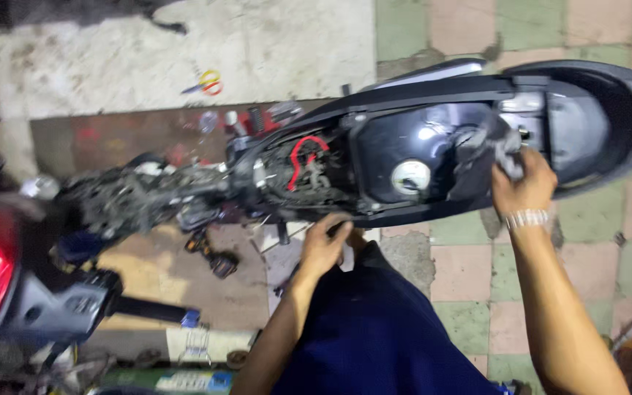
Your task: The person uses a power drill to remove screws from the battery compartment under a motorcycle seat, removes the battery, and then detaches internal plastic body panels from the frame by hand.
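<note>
Rag (505, 150) clenched in right hand (524, 186) against scooter body (433, 124); left hand (323, 245) gripping scooter's near edge, below red wire (303, 155).

Floor: worn pink-and-green checkered tiles (469, 271) on the right; stained pale concrete slab (257, 51) far left; scissors (205, 83) lying there. Lighting dim.

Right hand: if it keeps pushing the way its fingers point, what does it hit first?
The right hand holds a grey rag and points up-left, so the rag would probably meet the scooter's dark blue tank first; depth is unclear.
</note>
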